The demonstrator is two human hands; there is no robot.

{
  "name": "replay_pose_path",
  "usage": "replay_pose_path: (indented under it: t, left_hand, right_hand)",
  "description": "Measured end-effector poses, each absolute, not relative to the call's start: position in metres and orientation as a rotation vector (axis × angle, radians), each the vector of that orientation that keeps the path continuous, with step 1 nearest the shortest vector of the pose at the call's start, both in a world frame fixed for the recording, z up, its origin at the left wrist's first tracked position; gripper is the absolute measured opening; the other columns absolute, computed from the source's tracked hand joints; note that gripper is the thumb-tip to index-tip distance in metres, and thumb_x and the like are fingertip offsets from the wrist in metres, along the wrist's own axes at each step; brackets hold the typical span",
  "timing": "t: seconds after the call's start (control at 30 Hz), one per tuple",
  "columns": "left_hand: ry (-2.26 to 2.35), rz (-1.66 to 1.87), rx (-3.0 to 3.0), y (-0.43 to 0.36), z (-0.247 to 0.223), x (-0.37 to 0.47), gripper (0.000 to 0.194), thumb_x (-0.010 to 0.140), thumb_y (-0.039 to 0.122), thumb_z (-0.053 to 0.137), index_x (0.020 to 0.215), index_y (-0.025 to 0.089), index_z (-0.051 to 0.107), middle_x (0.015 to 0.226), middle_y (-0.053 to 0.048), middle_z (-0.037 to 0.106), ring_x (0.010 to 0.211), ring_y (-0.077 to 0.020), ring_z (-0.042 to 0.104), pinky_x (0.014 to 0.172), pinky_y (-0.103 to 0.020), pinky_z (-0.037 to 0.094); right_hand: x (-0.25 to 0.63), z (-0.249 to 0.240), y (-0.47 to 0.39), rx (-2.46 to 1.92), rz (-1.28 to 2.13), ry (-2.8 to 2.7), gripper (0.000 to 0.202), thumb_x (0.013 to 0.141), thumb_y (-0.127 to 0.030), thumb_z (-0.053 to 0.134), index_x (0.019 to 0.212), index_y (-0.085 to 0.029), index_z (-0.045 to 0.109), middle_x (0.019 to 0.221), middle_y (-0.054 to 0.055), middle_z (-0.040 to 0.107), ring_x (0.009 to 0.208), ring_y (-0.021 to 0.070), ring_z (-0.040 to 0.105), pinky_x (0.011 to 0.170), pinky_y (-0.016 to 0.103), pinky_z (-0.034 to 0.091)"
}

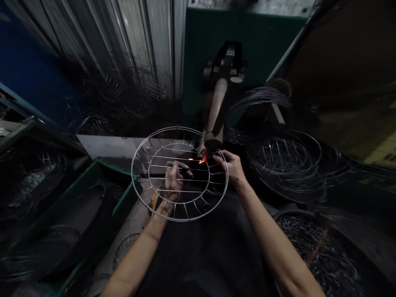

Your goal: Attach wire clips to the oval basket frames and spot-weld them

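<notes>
A round wire rack (179, 203) with an outer ring, a smaller inner ring and straight cross wires sits at the tip of a spot welder (215, 111). Orange sparks glow where the welder meets the rack's far right side. My left hand (175, 181) is under the cross wires, its fingers bent around something I cannot make out. At the rack's right rim, my right hand (230, 165) is closed in a pinch, and what lies between its fingertips is too small to name.
A green crate (123, 202) with wire parts stands at the left. Wire rings (284, 161) are piled at the right, above a tub of small metal pieces (318, 247). Tangled wire (123, 95) lies along the back wall. A green machine body (253, 41) stands behind.
</notes>
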State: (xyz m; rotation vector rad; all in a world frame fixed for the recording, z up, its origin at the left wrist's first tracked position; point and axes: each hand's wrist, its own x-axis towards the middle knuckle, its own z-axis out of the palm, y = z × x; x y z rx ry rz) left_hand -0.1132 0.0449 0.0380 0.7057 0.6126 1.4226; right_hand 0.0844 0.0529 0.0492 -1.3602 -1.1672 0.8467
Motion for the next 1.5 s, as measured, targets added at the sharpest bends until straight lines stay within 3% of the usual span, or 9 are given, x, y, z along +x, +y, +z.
replay_pose_path:
  t: [0.17, 0.37, 0.67, 1.03, 1.27, 1.5]
  left_hand:
    - [0.578, 1.365, 0.748, 0.049, 0.047, -0.125, 0.021, 0.08, 0.035, 0.057, 0.076, 0.019, 0.043, 0.082, 0.0, 0.061, 0.066, -0.0119, 0.062, 0.06, -0.024, 0.048]
    - [0.624, 1.456, 0.775, 0.039, 0.061, -0.115, 0.032, 0.076, 0.045, 0.06, 0.073, 0.019, 0.041, 0.077, 0.001, 0.059, 0.059, -0.0114, 0.059, 0.055, -0.024, 0.046]
    - [0.673, 1.531, 0.809, 0.039, 0.042, -0.107, 0.024, 0.084, 0.042, 0.052, 0.08, 0.018, 0.048, 0.086, -0.001, 0.058, 0.07, -0.0115, 0.061, 0.065, -0.025, 0.049]
    - [0.633, 1.63, 0.848, 0.057, 0.031, -0.099, 0.024, 0.084, 0.043, 0.053, 0.081, 0.02, 0.046, 0.087, 0.0, 0.058, 0.067, -0.0115, 0.061, 0.062, -0.026, 0.052]
    - [0.662, 1.647, 0.856, 0.061, 0.026, -0.096, 0.021, 0.086, 0.041, 0.05, 0.086, 0.02, 0.045, 0.092, -0.003, 0.058, 0.071, -0.0131, 0.062, 0.063, -0.028, 0.052]
    - [0.636, 1.557, 0.943, 0.06, 0.018, -0.116, 0.024, 0.082, 0.04, 0.058, 0.084, 0.021, 0.043, 0.096, -0.002, 0.059, 0.07, -0.0108, 0.061, 0.063, -0.026, 0.052]
  right_hand:
    - [0.078, 0.056, 0.048, -1.342, 0.866, -1.144, 0.031, 0.065, -0.045, 0.07, 0.085, -0.021, 0.07, 0.078, 0.002, 0.068, 0.073, 0.017, 0.061, 0.07, 0.03, 0.047]
    - [0.082, 0.061, 0.023, -1.352, 0.836, -1.175, 0.039, 0.068, -0.042, 0.069, 0.1, -0.022, 0.067, 0.091, 0.004, 0.07, 0.086, 0.0193, 0.063, 0.077, 0.032, 0.049]
    - [0.079, 0.062, 0.058, -1.367, 0.822, -1.18, 0.026, 0.066, -0.041, 0.069, 0.078, -0.018, 0.069, 0.073, 0.001, 0.067, 0.069, 0.0142, 0.059, 0.066, 0.027, 0.046]
    - [0.087, 0.057, 0.045, -1.321, 0.864, -1.173, 0.032, 0.07, -0.042, 0.068, 0.093, -0.021, 0.062, 0.086, 0.001, 0.064, 0.077, 0.0148, 0.058, 0.071, 0.028, 0.047]
    - [0.081, 0.059, 0.056, -1.33, 0.845, -1.198, 0.027, 0.066, -0.043, 0.07, 0.077, -0.018, 0.065, 0.072, -0.001, 0.063, 0.066, 0.0118, 0.055, 0.064, 0.025, 0.044]
    - [0.075, 0.067, 0.053, -1.347, 0.874, -1.122, 0.03, 0.062, -0.043, 0.073, 0.078, -0.019, 0.068, 0.071, 0.0, 0.066, 0.068, 0.0143, 0.06, 0.066, 0.028, 0.048]
